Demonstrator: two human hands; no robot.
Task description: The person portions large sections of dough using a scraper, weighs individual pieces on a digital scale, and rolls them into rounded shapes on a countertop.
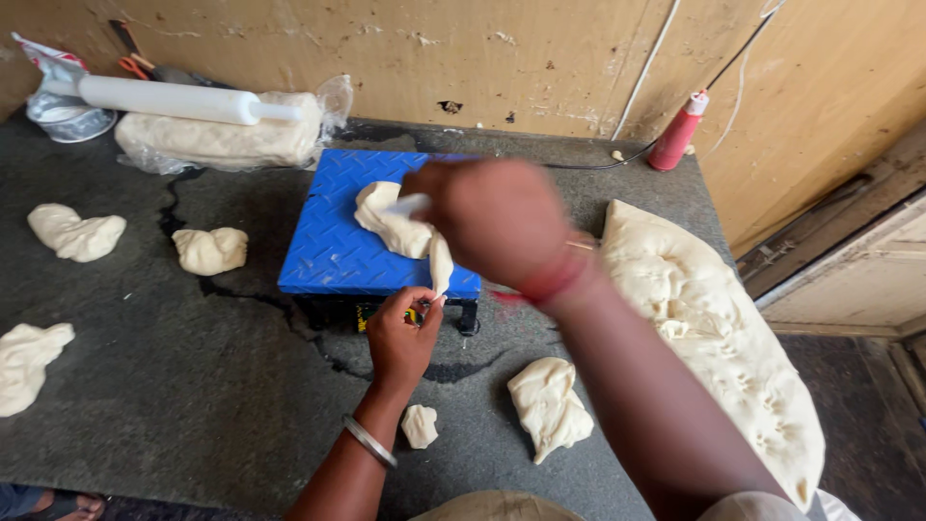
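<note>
- A piece of dough point(394, 224) is being portioned on the blue scale platform point(328, 241), which is being used here as the landmark.
- A thin tail of that dough is being pinched by the left hand point(400, 338) at the platform's front edge; its fingertips are being closed tightly on the strip.
- The right hand point(497, 227) is being held above the platform's right half, blurred by motion; something pale, perhaps a scraper or more dough, is being gripped in it, but what it is cannot be told.
- By judgement, the step is being done well if the strip is being kept taut and severed close to the main lump, so the weighed portion is left resting fully on the platform.
- The large dough mass point(714, 328) is lying right of the platform; small cut lumps point(550, 405) are lying in front of it.
</note>
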